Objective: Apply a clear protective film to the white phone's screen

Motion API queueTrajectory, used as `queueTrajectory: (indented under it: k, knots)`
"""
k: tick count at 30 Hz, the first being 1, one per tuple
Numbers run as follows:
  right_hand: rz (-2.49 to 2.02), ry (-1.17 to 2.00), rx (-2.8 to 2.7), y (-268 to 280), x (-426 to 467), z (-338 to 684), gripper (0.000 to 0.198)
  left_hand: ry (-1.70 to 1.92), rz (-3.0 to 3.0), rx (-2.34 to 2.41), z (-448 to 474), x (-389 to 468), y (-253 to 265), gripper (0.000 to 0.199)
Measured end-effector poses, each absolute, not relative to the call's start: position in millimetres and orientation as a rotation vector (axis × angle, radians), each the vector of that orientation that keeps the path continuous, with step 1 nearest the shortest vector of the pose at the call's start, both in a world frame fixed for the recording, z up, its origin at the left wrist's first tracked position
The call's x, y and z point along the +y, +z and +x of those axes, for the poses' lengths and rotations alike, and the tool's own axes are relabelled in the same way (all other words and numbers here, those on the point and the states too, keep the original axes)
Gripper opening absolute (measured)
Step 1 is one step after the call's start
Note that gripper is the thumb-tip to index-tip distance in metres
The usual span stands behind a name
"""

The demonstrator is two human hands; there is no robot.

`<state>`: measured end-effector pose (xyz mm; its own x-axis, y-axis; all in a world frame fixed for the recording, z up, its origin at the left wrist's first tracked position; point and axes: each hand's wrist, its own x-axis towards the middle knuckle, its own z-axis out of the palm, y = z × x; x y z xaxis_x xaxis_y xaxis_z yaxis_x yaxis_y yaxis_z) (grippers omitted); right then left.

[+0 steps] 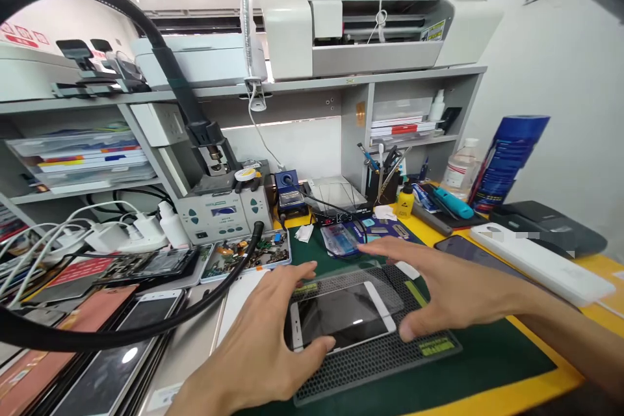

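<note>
A white-framed smartphone (341, 318) lies screen up on a dark honeycomb-patterned pad (361, 367), tilted slightly to one side. At its left end is my left hand (273, 338), fingers and thumb spread. The thumb reaches over the phone's lower edge; whether it touches, I cannot tell. My right hand (453, 286) hovers to the right of the phone, its fingers stretched out and the thumb well apart. Behind the phone's upper right corner shows a thin clear sheet (385, 283), close to my right fingers. Contact between them cannot be made out.
Under the pad is a green mat (497, 351). A parts tray (248, 253) full of small components stands behind left, with a black hose (214, 309) arching across. Stacked phones (117, 364) lie at left. A dark phone (480, 257) and white power strip (541, 263) lie right.
</note>
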<state>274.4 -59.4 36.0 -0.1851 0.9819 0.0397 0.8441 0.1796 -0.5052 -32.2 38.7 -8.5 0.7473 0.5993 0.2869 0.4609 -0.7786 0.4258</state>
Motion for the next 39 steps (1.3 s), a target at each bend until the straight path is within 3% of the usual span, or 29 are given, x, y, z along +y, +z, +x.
queueTrajectory:
  k: [9,18,39]
  knots:
    - [-1.728,0.543,-2.091,1,-57,289,0.088,0.450,2.628,0.902,-29,33,-2,0.080]
    - [-1.632,0.519,-2.129,1,-60,282,0.075,0.382,2.612,0.908,-26,32,2,0.085]
    - [-1.671,0.536,-2.126,-5,-57,286,0.076,0.370,2.752,0.922,-43,36,8,0.092]
